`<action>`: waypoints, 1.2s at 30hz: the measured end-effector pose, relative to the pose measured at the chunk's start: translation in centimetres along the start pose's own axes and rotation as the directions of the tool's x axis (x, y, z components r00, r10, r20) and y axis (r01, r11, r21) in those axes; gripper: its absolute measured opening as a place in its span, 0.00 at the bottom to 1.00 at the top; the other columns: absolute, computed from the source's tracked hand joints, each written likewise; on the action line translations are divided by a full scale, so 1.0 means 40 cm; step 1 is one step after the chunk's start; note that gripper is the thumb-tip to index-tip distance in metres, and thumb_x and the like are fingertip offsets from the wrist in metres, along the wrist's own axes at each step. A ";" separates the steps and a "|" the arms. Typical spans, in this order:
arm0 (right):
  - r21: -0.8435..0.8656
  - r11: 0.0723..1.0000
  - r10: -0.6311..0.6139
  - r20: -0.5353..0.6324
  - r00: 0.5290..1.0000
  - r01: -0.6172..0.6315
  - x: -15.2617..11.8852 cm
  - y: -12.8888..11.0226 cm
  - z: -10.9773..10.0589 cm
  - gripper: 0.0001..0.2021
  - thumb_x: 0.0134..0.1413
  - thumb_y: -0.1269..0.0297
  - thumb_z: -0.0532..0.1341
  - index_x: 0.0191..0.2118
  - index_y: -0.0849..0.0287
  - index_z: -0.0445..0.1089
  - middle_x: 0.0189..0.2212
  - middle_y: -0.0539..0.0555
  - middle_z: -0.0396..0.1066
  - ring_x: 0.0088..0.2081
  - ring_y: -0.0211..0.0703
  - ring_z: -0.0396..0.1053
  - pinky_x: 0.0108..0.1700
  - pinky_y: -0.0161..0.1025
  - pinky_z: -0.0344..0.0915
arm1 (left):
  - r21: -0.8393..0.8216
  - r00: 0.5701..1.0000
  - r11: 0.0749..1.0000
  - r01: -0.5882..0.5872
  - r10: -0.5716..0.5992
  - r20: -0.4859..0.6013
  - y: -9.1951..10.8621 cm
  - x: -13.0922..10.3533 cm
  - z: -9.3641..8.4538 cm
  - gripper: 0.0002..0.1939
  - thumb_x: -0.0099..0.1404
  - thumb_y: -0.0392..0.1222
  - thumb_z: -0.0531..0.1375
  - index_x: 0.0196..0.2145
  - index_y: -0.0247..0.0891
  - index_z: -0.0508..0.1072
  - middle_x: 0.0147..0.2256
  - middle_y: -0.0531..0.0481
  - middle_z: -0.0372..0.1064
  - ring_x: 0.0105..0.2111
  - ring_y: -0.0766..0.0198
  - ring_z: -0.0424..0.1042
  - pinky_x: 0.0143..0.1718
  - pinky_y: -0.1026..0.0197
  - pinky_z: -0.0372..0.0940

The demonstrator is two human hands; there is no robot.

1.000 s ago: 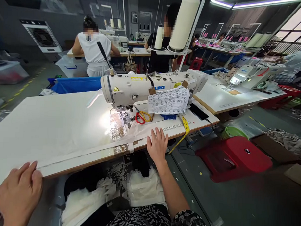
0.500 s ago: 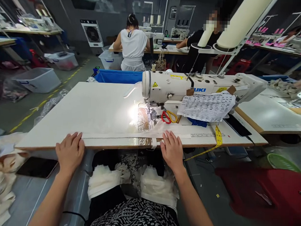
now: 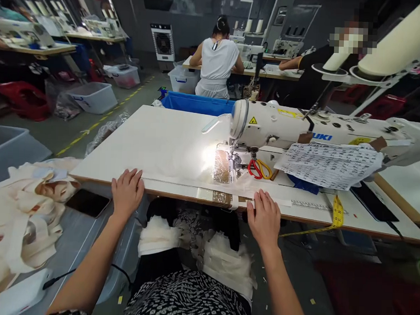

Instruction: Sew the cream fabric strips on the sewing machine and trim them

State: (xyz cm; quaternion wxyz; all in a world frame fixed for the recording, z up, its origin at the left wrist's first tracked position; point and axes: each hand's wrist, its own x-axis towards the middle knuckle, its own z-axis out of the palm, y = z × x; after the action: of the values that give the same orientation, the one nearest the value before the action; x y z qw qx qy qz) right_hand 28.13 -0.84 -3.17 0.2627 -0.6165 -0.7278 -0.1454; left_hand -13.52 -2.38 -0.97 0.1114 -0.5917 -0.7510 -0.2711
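A long pale fabric strip (image 3: 181,183) with a stitched line lies along the front edge of the white sewing table (image 3: 155,142). On its left end rests my left hand (image 3: 128,191), palm down, fingers spread a little. My right hand (image 3: 265,214) lies flat on the strip's right part, fingers extended, just right of the taped patch at the edge. Behind, between the hands, the lit needle area of the sewing machine (image 3: 259,125) stands over sheer fabric. Red and yellow scissors (image 3: 259,169) lie beside the needle area.
A handwritten sheet (image 3: 330,164) hangs on the machine. A yellow tape measure (image 3: 338,211) drapes over the edge near a dark phone (image 3: 374,202). Cream fabric (image 3: 25,215) and another phone (image 3: 87,202) lie at left. Two people sit at machines ahead.
The view has turned left, so the table and both hands appear farther right. More cream fabric and a white device now show at left. Both hands remain on the strip.
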 end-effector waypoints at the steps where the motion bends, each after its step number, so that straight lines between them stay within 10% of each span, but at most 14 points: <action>1: 0.008 1.000 -0.018 -0.005 1.000 0.018 -0.002 0.004 0.000 0.22 0.68 0.57 0.48 0.58 0.64 0.66 0.58 0.65 0.66 0.61 0.57 0.60 0.60 0.57 0.55 | -0.006 1.000 1.000 -0.009 0.009 0.002 0.007 -0.002 -0.005 0.22 0.69 0.44 0.49 0.57 0.39 0.69 0.58 0.36 0.65 0.64 0.44 0.56 0.62 0.33 0.45; 9: 0.052 0.993 -0.103 -0.031 0.994 0.105 -0.014 0.023 -0.003 0.20 0.68 0.60 0.50 0.58 0.61 0.65 0.58 0.65 0.66 0.62 0.57 0.59 0.61 0.57 0.55 | -0.182 0.960 0.952 -0.248 0.266 0.083 0.078 -0.007 -0.019 0.21 0.71 0.46 0.48 0.58 0.41 0.66 0.60 0.41 0.63 0.64 0.52 0.56 0.65 0.41 0.44; 22: 0.134 0.959 -0.258 0.050 0.965 0.250 0.023 -0.072 -0.019 0.19 0.67 0.62 0.51 0.60 0.55 0.64 0.60 0.61 0.62 0.64 0.56 0.54 0.64 0.57 0.50 | -0.093 0.937 0.941 -0.326 0.335 0.105 0.077 -0.028 0.028 0.21 0.72 0.45 0.47 0.58 0.39 0.67 0.58 0.41 0.66 0.61 0.50 0.62 0.63 0.41 0.48; 36: 0.048 0.944 -0.317 -0.154 0.936 0.327 -0.004 -0.028 -0.001 0.23 0.66 0.64 0.51 0.64 0.66 0.59 0.54 0.70 0.69 0.55 0.65 0.68 0.52 0.58 0.64 | 0.130 0.998 0.991 0.031 -0.038 0.053 0.053 -0.060 0.018 0.24 0.72 0.48 0.46 0.61 0.41 0.65 0.63 0.42 0.60 0.64 0.47 0.55 0.64 0.35 0.44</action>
State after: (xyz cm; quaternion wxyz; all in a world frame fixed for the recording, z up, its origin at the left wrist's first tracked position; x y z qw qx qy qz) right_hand 27.05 -1.20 -3.10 0.3094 -0.4669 -0.8029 -0.2041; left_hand -10.73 -3.67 -2.14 0.1242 -0.5773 -0.7799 -0.2073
